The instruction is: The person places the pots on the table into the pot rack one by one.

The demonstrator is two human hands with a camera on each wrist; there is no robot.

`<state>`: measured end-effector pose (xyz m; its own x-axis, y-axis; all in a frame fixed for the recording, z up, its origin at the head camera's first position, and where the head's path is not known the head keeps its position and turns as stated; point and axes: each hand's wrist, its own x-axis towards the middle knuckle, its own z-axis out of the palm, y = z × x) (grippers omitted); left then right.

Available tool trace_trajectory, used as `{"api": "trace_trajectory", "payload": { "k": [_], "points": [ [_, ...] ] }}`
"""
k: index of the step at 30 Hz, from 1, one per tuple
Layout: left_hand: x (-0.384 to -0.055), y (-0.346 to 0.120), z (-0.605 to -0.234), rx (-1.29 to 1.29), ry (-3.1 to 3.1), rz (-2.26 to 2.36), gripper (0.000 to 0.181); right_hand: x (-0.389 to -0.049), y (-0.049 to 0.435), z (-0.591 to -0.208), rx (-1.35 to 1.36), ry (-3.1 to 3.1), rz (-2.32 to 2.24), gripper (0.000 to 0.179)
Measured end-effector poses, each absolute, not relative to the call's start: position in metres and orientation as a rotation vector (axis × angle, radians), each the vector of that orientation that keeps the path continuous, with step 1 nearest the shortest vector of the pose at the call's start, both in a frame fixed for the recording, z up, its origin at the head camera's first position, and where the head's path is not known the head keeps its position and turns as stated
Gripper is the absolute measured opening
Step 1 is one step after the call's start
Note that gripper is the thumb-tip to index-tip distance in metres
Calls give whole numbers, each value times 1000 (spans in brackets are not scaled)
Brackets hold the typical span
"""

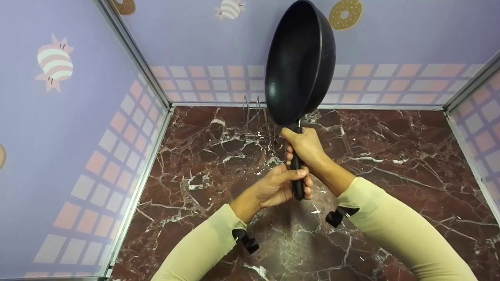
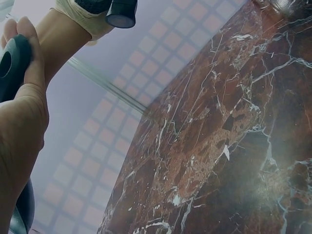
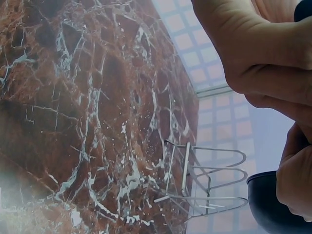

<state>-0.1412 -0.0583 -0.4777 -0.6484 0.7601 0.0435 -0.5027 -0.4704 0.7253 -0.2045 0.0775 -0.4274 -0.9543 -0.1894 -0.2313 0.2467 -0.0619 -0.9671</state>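
A black frying pan (image 1: 293, 66) is held up on its side above the counter, its bowl tilted toward the left and its handle pointing down at me. My right hand (image 1: 308, 146) grips the upper part of the handle, near the bowl. Lower down, my left hand (image 1: 279, 185) holds the handle (image 1: 298, 189) near its end, thumb across it. In the left wrist view the handle's holed end (image 2: 12, 63) shows against the left fingers. The right wrist view catches part of the pan's bowl (image 3: 278, 204) beyond the hands.
A wire rack (image 1: 258, 121) with upright loops stands at the back of the marble-patterned counter (image 1: 203, 203), left of the pan and partly behind it. Patterned walls (image 1: 187, 47) enclose the counter at the back, left and right.
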Motion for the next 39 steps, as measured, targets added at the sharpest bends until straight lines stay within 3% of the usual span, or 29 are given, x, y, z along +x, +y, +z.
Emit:
{"api": "trace_trajectory", "payload": {
  "k": [5, 10, 27, 34, 39],
  "points": [
    [-139, -62, -481, 479, 836, 2188, 8, -204, 70, -425, 38, 1905, -2073, 41],
    [-138, -67, -485, 506, 782, 2215, 23, -204, 62, -424, 42, 1894, -2070, 41],
    [-138, -92, -490, 436, 659, 2250, 17, -205, 32, -426, 105, 1994, -2074, 36],
    [-140, -102, -491, 400, 696, 2222, 26, -204, 20, -428, 146, 2133, -2008, 34],
    [-141, -111, -494, 374, 752, 2209, 20, -204, 11, -432, 162, 2194, -1967, 36]
  ]
}}
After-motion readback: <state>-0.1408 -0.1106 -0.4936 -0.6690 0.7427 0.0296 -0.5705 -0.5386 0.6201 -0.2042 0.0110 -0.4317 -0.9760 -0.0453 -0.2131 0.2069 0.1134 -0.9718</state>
